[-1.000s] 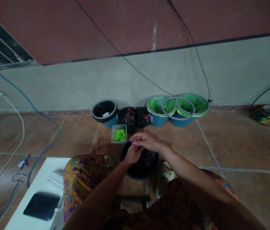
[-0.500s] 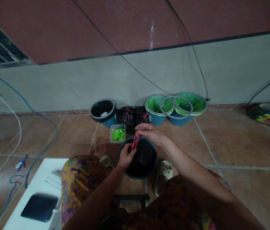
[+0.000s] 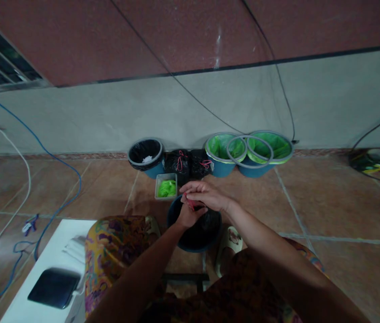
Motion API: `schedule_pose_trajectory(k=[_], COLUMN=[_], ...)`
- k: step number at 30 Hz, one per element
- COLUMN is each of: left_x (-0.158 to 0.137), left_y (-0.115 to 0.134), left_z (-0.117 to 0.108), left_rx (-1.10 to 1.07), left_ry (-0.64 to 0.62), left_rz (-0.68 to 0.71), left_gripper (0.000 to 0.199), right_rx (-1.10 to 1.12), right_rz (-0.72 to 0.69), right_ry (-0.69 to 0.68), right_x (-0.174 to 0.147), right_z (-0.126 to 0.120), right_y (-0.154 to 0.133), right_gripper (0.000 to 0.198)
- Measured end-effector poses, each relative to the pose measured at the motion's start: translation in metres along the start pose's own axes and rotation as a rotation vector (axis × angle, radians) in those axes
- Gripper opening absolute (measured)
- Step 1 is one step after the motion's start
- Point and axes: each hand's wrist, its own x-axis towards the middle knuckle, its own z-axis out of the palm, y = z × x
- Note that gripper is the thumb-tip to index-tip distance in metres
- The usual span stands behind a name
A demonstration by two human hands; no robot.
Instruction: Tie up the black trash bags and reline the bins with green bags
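Observation:
My left hand [image 3: 189, 215] and my right hand [image 3: 206, 195] come together over a dark blue bin [image 3: 173, 211] between my feet. A red drawstring [image 3: 192, 202] shows between them, gripped by the fingers of both hands. Inside the bin lies a black trash bag [image 3: 206, 226], partly covered by my hands. Just behind the bin stands a small clear tub [image 3: 156, 194] with bright green plastic bags [image 3: 167, 188] in it.
Along the wall stand a black-lined bin [image 3: 163, 169], tied black bags [image 3: 178, 162] and two green-lined bins [image 3: 223, 169], [image 3: 255, 172] with a loose grey ring [image 3: 227, 154] across them. A phone [image 3: 54, 288] lies on a white surface [image 3: 18, 309] at left. A blue cable [image 3: 80, 179] crosses the floor.
My hands have drawn close together, the left rising and the right shifting left. The red loop, stretched between them before, is now mostly hidden by the fingers.

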Motion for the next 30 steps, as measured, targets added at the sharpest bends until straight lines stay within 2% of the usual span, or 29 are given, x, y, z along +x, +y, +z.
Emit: schedule_pose_trajectory(k=[4,7,11,13,14,16,18,21,26,30], left_x=[-0.01,-0.017,-0.019,-0.019,-0.02,-0.025,-0.031,-0.034,-0.026,-0.023], left_y=[-0.015,-0.03,-0.037,-0.033,-0.031,-0.024,-0.016,-0.002,0.015,0.016], left_z=[0.005,0.001,-0.005,-0.008,-0.01,-0.014,-0.017,-0.02,-0.016,-0.018], left_rx=[0.09,0.181,0.219,0.214,0.214,0.226,0.242,0.286,0.381,0.352], left_ry=[-0.048,-0.04,-0.049,-0.05,-0.03,0.05,0.14,0.206,0.181,0.225], left_rz=[-0.124,-0.244,-0.267,-0.224,-0.192,-0.127,-0.101,-0.121,-0.183,-0.213], left_gripper=[0.015,0.017,0.023,0.026,0.033,0.055,0.067,0.057,0.02,0.03], right_rx=[0.053,0.084,0.078,0.038,0.013,-0.03,-0.061,-0.101,-0.172,-0.236], right_rz=[0.009,-0.027,-0.07,-0.075,-0.077,-0.084,-0.094,-0.105,-0.105,-0.099], right_ry=[0.014,0.066,0.087,0.083,0.08,0.07,0.062,0.046,0.03,0.137], right_x=[-0.003,-0.006,-0.007,-0.007,-0.006,-0.005,-0.005,-0.004,-0.002,-0.001], right_z=[-0.001,-0.004,-0.006,-0.007,-0.008,-0.011,-0.014,-0.014,-0.009,-0.017], right_y=[-0.005,-0.012,-0.017,-0.017,-0.016,-0.015,-0.013,-0.011,-0.011,-0.008], right_gripper=[0.033,0.034,0.034,0.033,0.033,0.034,0.036,0.039,0.037,0.036])
